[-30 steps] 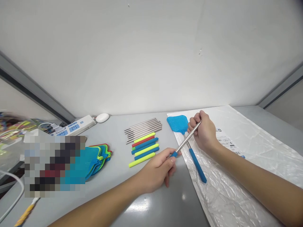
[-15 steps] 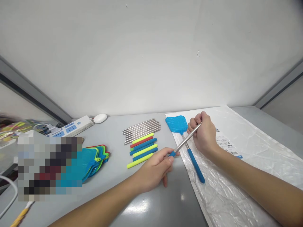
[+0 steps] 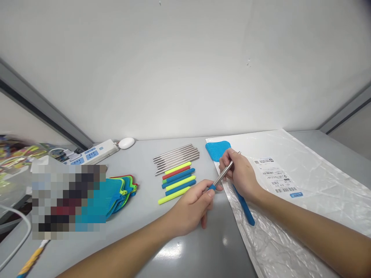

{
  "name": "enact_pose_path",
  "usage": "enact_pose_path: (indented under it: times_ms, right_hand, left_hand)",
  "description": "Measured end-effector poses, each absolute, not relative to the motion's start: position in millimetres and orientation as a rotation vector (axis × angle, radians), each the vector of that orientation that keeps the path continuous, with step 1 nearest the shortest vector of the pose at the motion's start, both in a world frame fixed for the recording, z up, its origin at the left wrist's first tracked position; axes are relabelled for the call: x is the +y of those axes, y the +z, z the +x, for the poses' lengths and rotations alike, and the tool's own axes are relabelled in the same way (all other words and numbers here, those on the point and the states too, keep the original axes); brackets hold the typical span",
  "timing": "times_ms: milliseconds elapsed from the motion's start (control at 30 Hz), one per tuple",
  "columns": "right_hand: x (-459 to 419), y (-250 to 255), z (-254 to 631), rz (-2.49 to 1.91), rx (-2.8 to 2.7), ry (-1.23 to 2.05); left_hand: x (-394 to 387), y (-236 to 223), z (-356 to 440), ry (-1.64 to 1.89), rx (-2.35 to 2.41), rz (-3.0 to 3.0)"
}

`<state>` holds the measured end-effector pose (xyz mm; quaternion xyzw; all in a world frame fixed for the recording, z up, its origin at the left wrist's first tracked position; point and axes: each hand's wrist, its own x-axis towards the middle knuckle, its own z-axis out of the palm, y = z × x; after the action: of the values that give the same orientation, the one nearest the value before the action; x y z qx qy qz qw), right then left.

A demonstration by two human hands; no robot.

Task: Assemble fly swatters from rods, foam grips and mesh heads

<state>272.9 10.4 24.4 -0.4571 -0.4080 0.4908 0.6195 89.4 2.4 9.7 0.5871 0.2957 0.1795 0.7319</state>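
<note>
My left hand (image 3: pixel 193 206) is closed around a blue handle sleeve (image 3: pixel 211 188), most of it hidden in the fingers. A shiny metal rod (image 3: pixel 222 175) runs out of the sleeve's end, up and to the right. My right hand (image 3: pixel 242 173) grips that rod between thumb and fingers, and the rod's tip shows above them. Behind the right hand lies a fly swatter with a blue mesh head (image 3: pixel 216 150) and a blue handle (image 3: pixel 245 208), its shaft hidden by the hand.
Several metal rods (image 3: pixel 176 158) lie left of my hands, with yellow, red and blue handle sleeves (image 3: pixel 178 183) in front. Swatter heads (image 3: pixel 116 193) are stacked further left, partly blurred out. A power strip (image 3: pixel 95 153) and white oval object (image 3: pixel 126 143) stand behind. A plastic mailing bag (image 3: pixel 313 166) covers the right.
My right hand has slid down the rod toward my left hand, and the rod's upper tip now sticks out past the fingers. The view has shifted slightly.
</note>
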Motion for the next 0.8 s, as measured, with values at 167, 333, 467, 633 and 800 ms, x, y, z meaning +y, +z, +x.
enact_pose_path:
  times_ms: [167, 333, 467, 633, 800]
  right_hand:
    - [7, 26, 274, -1.074, -1.050, 1.138]
    - [3, 30, 277, -1.044, -1.110, 0.970]
    - [3, 42, 286, -0.950, -1.134, 0.695]
    - [4, 56, 300, -0.862, -1.254, 0.419]
    - [-7, 64, 305, -0.925, -1.556, 0.343]
  left_hand:
    - [-2, 11, 89, 0.408, 0.613, 1.332]
    - [-5, 12, 90, 0.397, 0.658, 1.425]
    - [-5, 13, 90, 0.534, 0.676, 1.536]
    - [-8, 10, 87, 0.565, 0.694, 1.671]
    - [-11, 7, 88, 0.594, 0.667, 1.849]
